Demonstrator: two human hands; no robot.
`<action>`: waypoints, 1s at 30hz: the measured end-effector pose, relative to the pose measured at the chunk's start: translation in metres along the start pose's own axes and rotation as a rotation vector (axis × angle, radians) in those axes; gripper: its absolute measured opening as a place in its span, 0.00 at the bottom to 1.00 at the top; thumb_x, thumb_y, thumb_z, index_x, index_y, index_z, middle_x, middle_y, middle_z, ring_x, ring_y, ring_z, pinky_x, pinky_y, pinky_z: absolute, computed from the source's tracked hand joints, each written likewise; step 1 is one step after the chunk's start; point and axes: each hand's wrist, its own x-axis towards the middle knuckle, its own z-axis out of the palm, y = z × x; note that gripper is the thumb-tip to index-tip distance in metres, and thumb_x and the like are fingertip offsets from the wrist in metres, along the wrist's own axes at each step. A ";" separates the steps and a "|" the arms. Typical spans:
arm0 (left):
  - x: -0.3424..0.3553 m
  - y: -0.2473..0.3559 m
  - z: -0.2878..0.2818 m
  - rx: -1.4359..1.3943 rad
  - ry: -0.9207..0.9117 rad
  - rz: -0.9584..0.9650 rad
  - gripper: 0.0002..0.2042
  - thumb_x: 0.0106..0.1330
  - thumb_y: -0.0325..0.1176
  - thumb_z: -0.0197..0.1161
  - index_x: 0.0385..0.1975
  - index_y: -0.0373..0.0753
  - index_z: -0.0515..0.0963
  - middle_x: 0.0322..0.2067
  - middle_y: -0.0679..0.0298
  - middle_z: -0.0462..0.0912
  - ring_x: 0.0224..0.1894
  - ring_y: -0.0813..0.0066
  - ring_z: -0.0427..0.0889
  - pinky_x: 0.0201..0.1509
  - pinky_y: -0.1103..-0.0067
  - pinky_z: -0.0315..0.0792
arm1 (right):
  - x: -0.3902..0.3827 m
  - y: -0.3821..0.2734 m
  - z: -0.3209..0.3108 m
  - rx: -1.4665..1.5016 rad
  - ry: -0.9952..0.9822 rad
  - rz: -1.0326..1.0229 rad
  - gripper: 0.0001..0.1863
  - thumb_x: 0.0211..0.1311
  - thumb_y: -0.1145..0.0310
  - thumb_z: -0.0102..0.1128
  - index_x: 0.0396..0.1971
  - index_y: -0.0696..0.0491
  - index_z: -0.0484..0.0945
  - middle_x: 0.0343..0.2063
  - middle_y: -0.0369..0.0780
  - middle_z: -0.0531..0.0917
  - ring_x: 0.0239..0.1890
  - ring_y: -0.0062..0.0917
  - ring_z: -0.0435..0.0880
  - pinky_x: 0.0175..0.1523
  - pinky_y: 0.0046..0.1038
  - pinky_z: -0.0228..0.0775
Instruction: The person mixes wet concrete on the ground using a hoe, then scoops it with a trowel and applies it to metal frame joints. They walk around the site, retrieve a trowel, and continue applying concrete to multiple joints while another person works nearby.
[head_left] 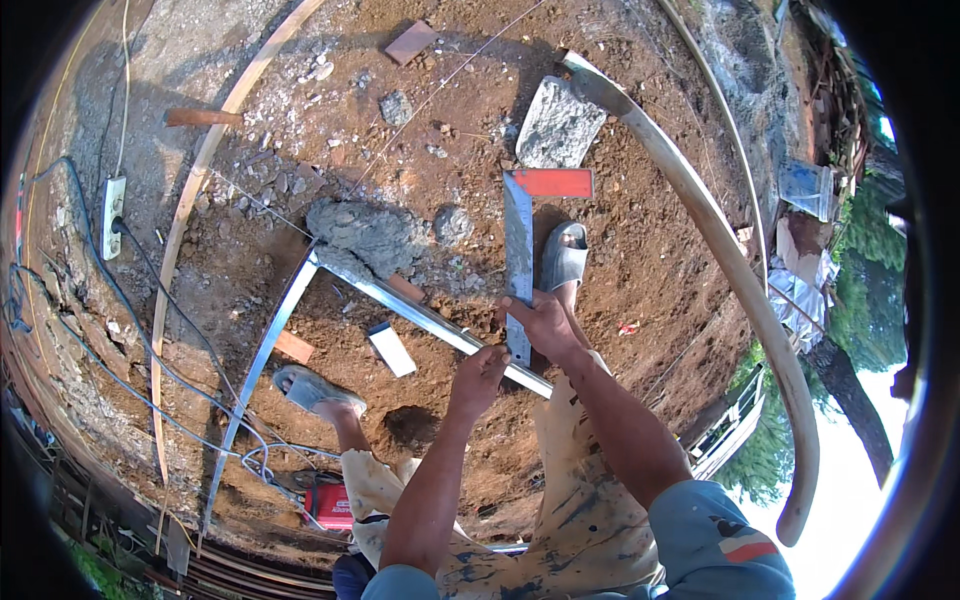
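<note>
Gripping L-square (518,240), right hand (543,322); left hand (480,376) curled at metal bar (420,317), hold unclear; plug (119,225) in socket strip (112,198).

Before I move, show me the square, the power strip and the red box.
Square (518,245), head view: middle of its metal blade.
Power strip (110,212), head view: its white casing.
Red box (337,507), head view: its red casing.

The site is outdoors, with uneven reddish-brown soil (680,270) under and around the hands (545,325). Beyond them and to their left, the ground turns greyer and is strewn with pale stone chips. Bright daylight falls over it. Well to the right of the hands stand green trees (865,275); nearer, a dark tree trunk (850,395) slants against glaring white sky (825,520). Behind and left, long boards (260,580) lie along the edge, with green foliage (92,570) past them.
</note>
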 end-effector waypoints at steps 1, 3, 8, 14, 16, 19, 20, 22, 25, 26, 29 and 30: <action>0.000 -0.008 -0.009 -0.054 0.055 0.020 0.13 0.74 0.34 0.61 0.51 0.32 0.79 0.38 0.66 0.85 0.39 0.81 0.80 0.45 0.80 0.74 | 0.011 -0.004 -0.005 -0.103 0.029 -0.088 0.12 0.69 0.61 0.63 0.37 0.56 0.82 0.26 0.33 0.82 0.31 0.18 0.81 0.38 0.22 0.72; -0.012 -0.031 -0.039 -0.064 0.176 0.058 0.14 0.73 0.34 0.63 0.51 0.32 0.79 0.37 0.64 0.85 0.39 0.80 0.80 0.45 0.80 0.74 | 0.035 -0.013 -0.020 -0.219 0.072 -0.151 0.12 0.69 0.61 0.63 0.36 0.56 0.82 0.26 0.33 0.82 0.29 0.17 0.80 0.36 0.22 0.71; -0.075 -0.106 -0.158 0.085 0.418 0.024 0.11 0.72 0.32 0.64 0.48 0.32 0.80 0.36 0.66 0.85 0.35 0.81 0.80 0.40 0.80 0.75 | 0.107 -0.054 -0.056 -0.550 0.185 -0.109 0.19 0.68 0.53 0.61 0.40 0.56 0.81 0.30 0.39 0.85 0.32 0.24 0.81 0.40 0.31 0.73; -0.118 -0.161 -0.229 0.062 0.612 0.008 0.12 0.71 0.32 0.63 0.48 0.32 0.80 0.35 0.66 0.84 0.34 0.81 0.80 0.39 0.80 0.75 | 0.051 0.006 0.066 -0.657 0.311 -0.368 0.22 0.66 0.57 0.62 0.51 0.59 0.76 0.41 0.48 0.83 0.42 0.40 0.84 0.50 0.40 0.76; -0.121 -0.158 -0.230 0.030 0.595 0.004 0.12 0.70 0.33 0.64 0.47 0.33 0.81 0.38 0.61 0.86 0.39 0.76 0.83 0.46 0.77 0.76 | 0.016 0.072 0.154 -0.610 0.080 -0.108 0.32 0.58 0.53 0.71 0.54 0.61 0.74 0.46 0.52 0.82 0.49 0.46 0.84 0.56 0.42 0.76; -0.123 -0.141 -0.236 0.036 0.542 0.052 0.14 0.71 0.35 0.64 0.49 0.32 0.79 0.38 0.61 0.86 0.39 0.76 0.83 0.47 0.77 0.76 | 0.018 0.156 0.245 -0.746 0.127 0.057 0.52 0.52 0.48 0.75 0.70 0.56 0.56 0.60 0.54 0.69 0.67 0.48 0.66 0.66 0.45 0.64; -0.123 -0.135 -0.241 0.033 0.555 0.066 0.13 0.71 0.35 0.64 0.49 0.32 0.79 0.38 0.60 0.86 0.40 0.76 0.83 0.47 0.77 0.76 | 0.030 0.175 0.262 -0.719 0.161 0.004 0.50 0.52 0.48 0.75 0.68 0.56 0.57 0.59 0.54 0.70 0.64 0.49 0.68 0.64 0.47 0.66; -0.125 -0.127 -0.256 -0.057 0.537 0.122 0.13 0.71 0.34 0.64 0.49 0.32 0.80 0.38 0.60 0.86 0.40 0.76 0.83 0.48 0.77 0.76 | 0.049 0.205 0.283 -0.682 0.256 -0.084 0.47 0.51 0.47 0.75 0.64 0.56 0.61 0.56 0.54 0.72 0.58 0.50 0.73 0.59 0.51 0.68; -0.122 -0.121 -0.290 -0.086 0.539 0.175 0.12 0.72 0.34 0.63 0.49 0.33 0.80 0.38 0.61 0.86 0.39 0.77 0.83 0.46 0.78 0.76 | 0.071 0.228 0.285 -0.688 0.243 -0.023 0.45 0.49 0.46 0.76 0.59 0.55 0.64 0.52 0.52 0.74 0.55 0.47 0.74 0.55 0.49 0.70; -0.122 -0.121 -0.302 -0.103 0.544 0.179 0.12 0.72 0.34 0.63 0.49 0.32 0.79 0.37 0.61 0.86 0.39 0.78 0.83 0.46 0.78 0.76 | 0.074 0.233 0.285 -0.737 0.238 0.012 0.45 0.48 0.46 0.77 0.59 0.55 0.64 0.51 0.51 0.74 0.55 0.46 0.75 0.55 0.48 0.70; -0.118 -0.120 -0.340 -0.197 0.474 0.221 0.11 0.72 0.31 0.63 0.48 0.31 0.79 0.36 0.63 0.85 0.38 0.80 0.82 0.45 0.80 0.75 | 0.078 0.242 0.288 -0.807 0.285 -0.077 0.44 0.47 0.45 0.77 0.56 0.55 0.65 0.51 0.51 0.73 0.52 0.45 0.76 0.54 0.46 0.71; -0.117 -0.119 -0.352 -0.246 0.441 0.232 0.11 0.72 0.31 0.63 0.48 0.31 0.79 0.36 0.64 0.85 0.38 0.81 0.81 0.44 0.80 0.75 | 0.076 0.243 0.290 -0.847 0.291 -0.051 0.43 0.46 0.45 0.77 0.55 0.55 0.65 0.50 0.50 0.73 0.52 0.45 0.77 0.53 0.46 0.71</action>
